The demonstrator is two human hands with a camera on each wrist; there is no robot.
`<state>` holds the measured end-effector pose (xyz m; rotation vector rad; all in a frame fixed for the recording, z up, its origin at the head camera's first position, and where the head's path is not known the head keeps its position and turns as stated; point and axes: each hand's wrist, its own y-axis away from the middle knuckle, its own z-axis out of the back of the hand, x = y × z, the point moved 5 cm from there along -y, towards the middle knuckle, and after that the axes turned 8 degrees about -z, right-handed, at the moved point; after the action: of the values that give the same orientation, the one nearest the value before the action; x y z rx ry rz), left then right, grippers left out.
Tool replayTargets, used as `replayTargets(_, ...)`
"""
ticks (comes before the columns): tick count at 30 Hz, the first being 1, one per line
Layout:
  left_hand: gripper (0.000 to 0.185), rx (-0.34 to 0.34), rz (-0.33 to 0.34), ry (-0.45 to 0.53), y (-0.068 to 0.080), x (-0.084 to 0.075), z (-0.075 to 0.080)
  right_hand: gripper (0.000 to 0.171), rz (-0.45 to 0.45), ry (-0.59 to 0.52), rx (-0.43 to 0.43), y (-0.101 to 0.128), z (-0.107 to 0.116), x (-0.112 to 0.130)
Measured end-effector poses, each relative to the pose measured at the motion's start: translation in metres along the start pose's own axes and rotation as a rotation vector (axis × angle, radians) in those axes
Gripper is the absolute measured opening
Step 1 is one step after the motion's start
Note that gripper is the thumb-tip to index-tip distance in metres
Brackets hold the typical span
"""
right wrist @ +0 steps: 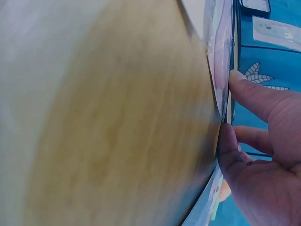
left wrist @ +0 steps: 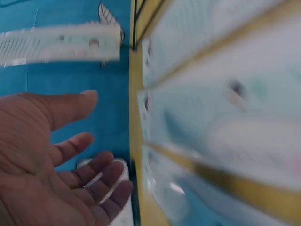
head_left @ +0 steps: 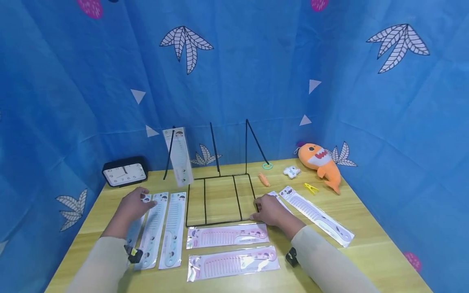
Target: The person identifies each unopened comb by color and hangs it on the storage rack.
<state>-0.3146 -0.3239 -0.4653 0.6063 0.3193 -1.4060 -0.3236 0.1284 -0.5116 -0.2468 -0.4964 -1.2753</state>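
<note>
My left hand (head_left: pixel 133 205), palm bare and fingers loosely spread in the left wrist view, hovers over the far ends of the blue packaged combs (head_left: pixel 153 228) at the left. It holds nothing. My right hand (head_left: pixel 270 209) is at the front right corner of the black wire rack (head_left: pixel 220 223), thumb by the front bar and fingers curled at the side bar. Just in front of that bar lies a pink packaged comb (head_left: pixel 227 236); its end shows by the right thumb in the right wrist view. Another blue packaged comb (head_left: pixel 179 156) stands upright at the rack's left side.
A second pink packaged comb (head_left: pixel 234 262) lies nearest the front. Purple packaged combs (head_left: pixel 316 215) lie on the right. Behind them are a yellow clip (head_left: pixel 311 188), a white bear-shaped item (head_left: pixel 292 171) and an orange shark plush (head_left: pixel 322 162). A clock (head_left: pixel 124 173) stands back left.
</note>
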Motion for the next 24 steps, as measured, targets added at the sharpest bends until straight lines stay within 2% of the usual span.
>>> replayTargets(6, 0.086, 0.022, 0.183, -0.033, 0.032, 0.049, -0.007, 0.043, -0.010, -0.002, 0.008, -0.002, 0.002, -0.001)
replayTargets(10, 0.092, 0.027, 0.276, -0.071, 0.048, 0.069, -0.012, 0.043, -0.009, -0.003, 0.002, -0.001, 0.003, 0.001)
replayTargets(14, 0.092, 0.038, 0.347, -0.120, 0.059, 0.080, -0.015, 0.039, -0.017, -0.013, 0.000, -0.001, 0.002, 0.000)
replayTargets(20, 0.087, 0.067, 0.438, -0.123, 0.070, 0.085, -0.016, 0.046, -0.001, -0.006, 0.000, 0.000, -0.003, -0.002)
replayTargets(24, 0.081, 0.086, 0.453, -0.121, 0.071, 0.084, -0.015, 0.047, 0.013, -0.004, -0.006, 0.000, -0.003, -0.002)
